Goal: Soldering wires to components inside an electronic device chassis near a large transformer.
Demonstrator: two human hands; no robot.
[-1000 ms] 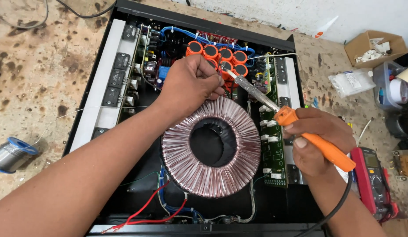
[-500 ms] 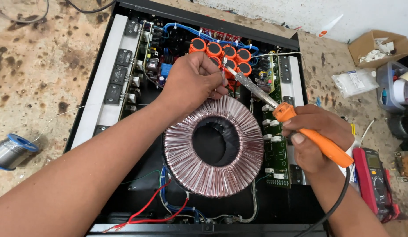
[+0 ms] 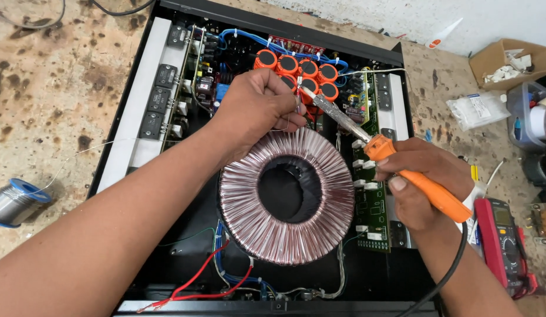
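We see the left hand (image 3: 255,108) bunched over the open black metal case (image 3: 138,111), its grip pinching a thin silvery solder wire (image 3: 287,128) just beside the cluster of round orange capacitors (image 3: 299,73). The right hand (image 3: 417,182) has its grip wrapped around the smooth orange handle of a soldering iron (image 3: 402,170), whose grey metal tip meets the wire at the left fingertips. Below both lies a large ribbed copper ring coil (image 3: 285,196), filling the case's middle. A wire spool (image 3: 14,202) sits near the stained counter's (image 3: 44,88) left edge, a red meter (image 3: 505,240) toward its right edge.
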